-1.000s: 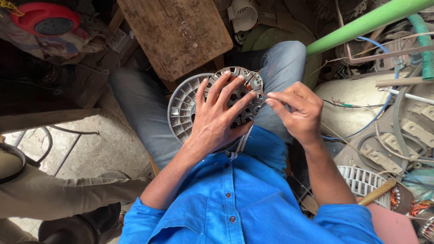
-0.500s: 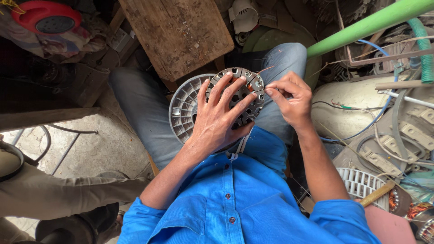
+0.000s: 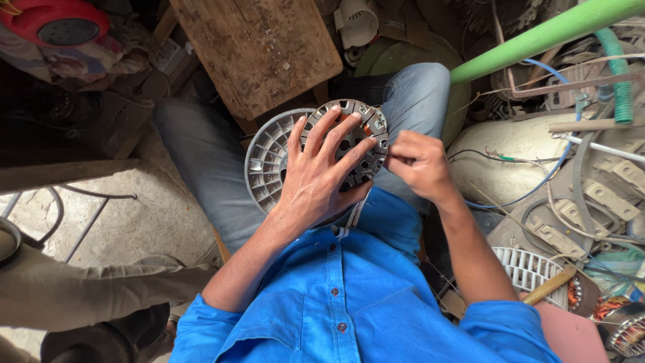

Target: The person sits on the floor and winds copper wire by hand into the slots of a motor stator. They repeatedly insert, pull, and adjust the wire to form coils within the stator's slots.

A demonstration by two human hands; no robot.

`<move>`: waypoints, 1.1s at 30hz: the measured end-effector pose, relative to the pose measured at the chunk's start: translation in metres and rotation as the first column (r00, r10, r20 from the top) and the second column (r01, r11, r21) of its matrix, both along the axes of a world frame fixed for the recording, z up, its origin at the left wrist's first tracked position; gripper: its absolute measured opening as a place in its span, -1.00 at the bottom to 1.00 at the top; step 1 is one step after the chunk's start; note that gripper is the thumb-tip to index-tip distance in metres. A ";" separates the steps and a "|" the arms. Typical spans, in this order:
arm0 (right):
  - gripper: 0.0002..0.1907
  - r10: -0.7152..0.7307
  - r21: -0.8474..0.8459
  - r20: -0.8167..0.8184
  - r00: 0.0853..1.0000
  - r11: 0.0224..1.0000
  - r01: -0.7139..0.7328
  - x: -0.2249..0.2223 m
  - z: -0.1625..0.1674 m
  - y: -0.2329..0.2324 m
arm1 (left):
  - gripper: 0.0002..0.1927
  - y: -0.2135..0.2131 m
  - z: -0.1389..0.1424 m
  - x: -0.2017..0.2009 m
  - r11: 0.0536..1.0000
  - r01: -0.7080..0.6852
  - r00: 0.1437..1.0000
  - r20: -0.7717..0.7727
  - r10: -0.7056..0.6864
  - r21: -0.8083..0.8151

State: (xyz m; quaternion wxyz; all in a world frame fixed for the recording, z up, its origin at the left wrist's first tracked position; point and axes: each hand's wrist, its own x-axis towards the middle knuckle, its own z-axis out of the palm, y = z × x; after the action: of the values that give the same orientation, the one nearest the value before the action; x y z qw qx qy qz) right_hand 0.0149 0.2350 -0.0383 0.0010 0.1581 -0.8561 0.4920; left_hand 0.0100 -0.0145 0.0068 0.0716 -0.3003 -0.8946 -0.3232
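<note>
Two hands are at work on one part in the head view. Your left hand [image 3: 322, 178] lies flat with fingers spread wide over a round slotted motor stator [image 3: 349, 144], pressing it rather than gripping it. The stator rests on a ribbed grey fan housing [image 3: 265, 165], and both sit on your lap, against the jeans [image 3: 201, 168], just below the near edge of a worn wooden board [image 3: 259, 47]. Your right hand [image 3: 416, 165] is curled nearly closed at the stator's right edge, fingertips pinched together; whether it has a strand of winding wire between them is too small to tell.

Nothing clamps the stack, so in my judgement a hard pull from the right could tilt the stator off the housing and slide it toward your right knee. Any thin wire at that edge could kink or scrape on a slot corner if drawn at an angle. Loose cables [image 3: 537, 181] lie near your right forearm and could snag it.
</note>
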 end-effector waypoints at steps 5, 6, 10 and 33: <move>-0.92 -0.017 -0.074 0.053 0.998 0.997 0.021 0.006 0.032 0.011 | -0.23 0.000 0.000 0.000 1.000 0.003 1.000 -0.009 -0.003 0.011; -0.91 -0.034 -0.083 0.067 0.997 0.996 0.039 0.006 0.037 0.011 | -0.24 0.000 -0.001 0.000 1.000 -0.002 1.000 -0.009 0.002 0.013; -0.90 0.014 -0.067 0.047 0.999 0.998 -0.010 0.006 0.052 0.002 | -0.25 0.000 -0.001 0.001 1.000 -0.004 1.000 -0.006 0.004 0.004; -0.82 0.251 0.203 -0.425 0.869 0.963 -0.179 -0.066 0.065 -0.022 | -0.26 0.000 -0.004 0.002 1.000 0.000 1.000 0.000 0.000 -0.014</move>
State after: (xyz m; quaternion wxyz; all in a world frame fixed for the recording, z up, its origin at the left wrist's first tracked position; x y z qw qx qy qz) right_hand -0.0509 0.2135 0.0264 0.1304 0.3610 -0.8458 0.3706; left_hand 0.0120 -0.0147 0.0032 0.0695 -0.3009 -0.8968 -0.3168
